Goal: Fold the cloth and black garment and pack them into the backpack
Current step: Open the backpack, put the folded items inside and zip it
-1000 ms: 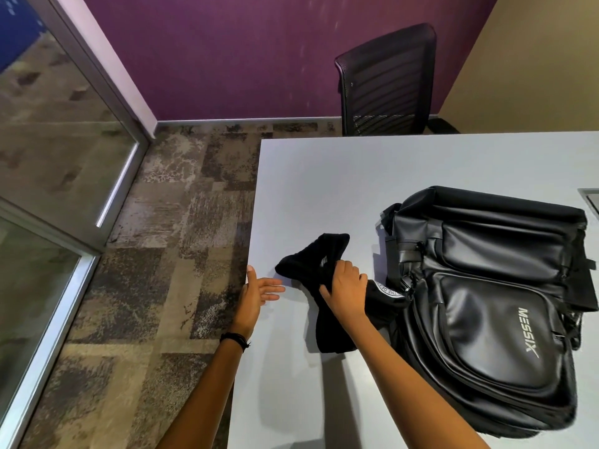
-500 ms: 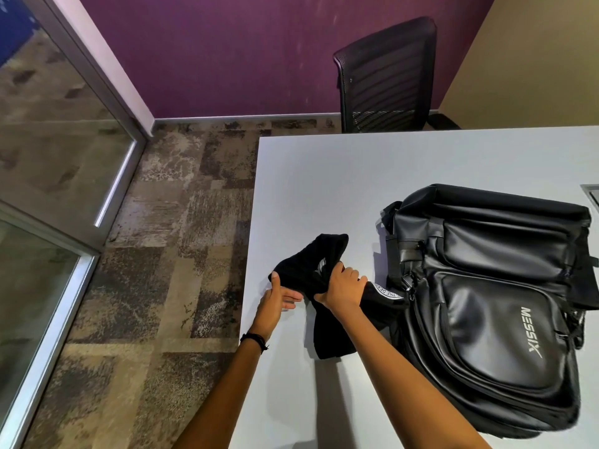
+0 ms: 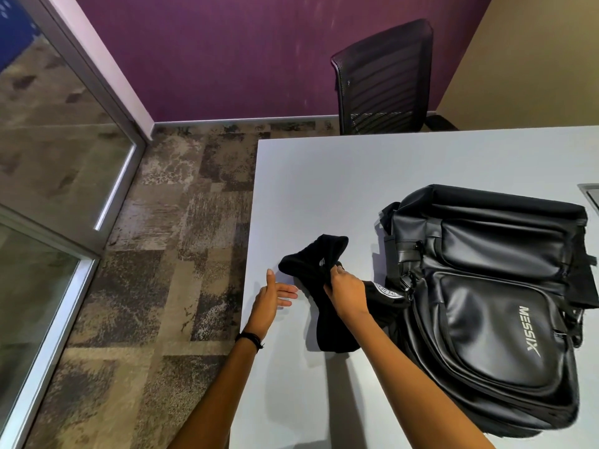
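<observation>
The left hand (image 3: 274, 298) hovers flat over the white table's (image 3: 324, 176) left edge, fingers straight, thumb up, holding nothing, just beside the black garment (image 3: 311, 264). The right hand (image 3: 346, 294) reaches in from below, fingers curled round the garment's bunched middle, lifting it off the table next to the black MESSIX backpack (image 3: 486, 303). The hand hides the grip, and whether the garment's patch end touches the backpack is unclear.

White table (image 3: 356, 176) under backpack (image 3: 492, 312), black garment (image 3: 311, 264).
</observation>
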A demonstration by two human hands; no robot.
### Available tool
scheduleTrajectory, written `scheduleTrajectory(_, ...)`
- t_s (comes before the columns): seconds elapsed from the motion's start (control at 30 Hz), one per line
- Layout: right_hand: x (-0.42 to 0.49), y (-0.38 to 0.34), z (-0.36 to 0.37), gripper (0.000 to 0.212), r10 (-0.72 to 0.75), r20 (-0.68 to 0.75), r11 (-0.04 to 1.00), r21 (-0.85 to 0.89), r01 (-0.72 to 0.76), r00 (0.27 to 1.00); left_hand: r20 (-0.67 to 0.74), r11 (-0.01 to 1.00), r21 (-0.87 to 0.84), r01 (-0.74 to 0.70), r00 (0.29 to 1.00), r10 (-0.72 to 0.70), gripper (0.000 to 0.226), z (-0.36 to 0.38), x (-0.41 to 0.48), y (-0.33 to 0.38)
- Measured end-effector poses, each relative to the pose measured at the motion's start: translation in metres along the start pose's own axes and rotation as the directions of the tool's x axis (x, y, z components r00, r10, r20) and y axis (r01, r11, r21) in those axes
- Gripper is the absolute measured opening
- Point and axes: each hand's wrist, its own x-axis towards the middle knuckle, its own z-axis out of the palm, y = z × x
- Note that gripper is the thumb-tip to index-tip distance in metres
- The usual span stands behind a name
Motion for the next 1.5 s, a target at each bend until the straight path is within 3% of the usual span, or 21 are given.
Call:
scheduleTrajectory(0.17,-0.002,-0.003,0.0,0.025,0.068,-0.063,0.996,0.068,-0.064,0.996,0.023,1.0,0.002,0.021,0.999,-0.022,0.078,0.001,-0.001,0.003)
scheduleTrajectory(0.4,0.001,-0.013,0.011,0.083,0.227,0.006,0.969,-0.101,-0.225,0.974,0.011,0.999,-0.002,0.044,0.999,-0.044,0.075,0.014,-0.002,-0.002)
scheduleTrajectory(0.53,0.012,-0.011,0.01,0.105,0.307,0.131,0.947,-0.147,-0.287,0.943,0.036,0.998,0.014,0.058,0.998,-0.059,0.075,0.009,0.0,-0.002)
scheduleTrajectory(0.73,0.018,-0.009,0.007,0.085,0.304,0.128,0.952,-0.062,-0.298,0.944,-0.019,0.998,0.001,0.061,0.998,-0.061,0.067,0.011,0.003,-0.005)
scheduleTrajectory(0.97,0.015,-0.006,0.001,0.073,0.268,0.066,0.963,-0.031,-0.266,0.961,0.138,0.993,-0.054,0.1,0.986,-0.092,0.061,0.039,-0.003,-0.005)
scheduleTrajectory(1.1,0.011,-0.004,-0.001,0.069,0.25,0.035,0.968,-0.003,-0.25,0.968,0.138,0.993,-0.08,0.085,0.988,-0.073,0.062,0.05,-0.006,-0.004)
scheduleTrajectory(1.37,0.003,-0.008,-0.027,0.064,0.215,-0.153,0.976,0.063,-0.208,0.964,0.069,0.993,-0.101,-0.057,0.996,0.064,0.055,0.054,-0.014,0.022)
scheduleTrajectory(1.5,-0.004,0.001,-0.053,0.06,0.222,-0.292,0.971,0.155,-0.183,0.93,0.097,0.981,-0.005,-0.193,0.977,0.192,0.049,0.056,-0.022,0.037)
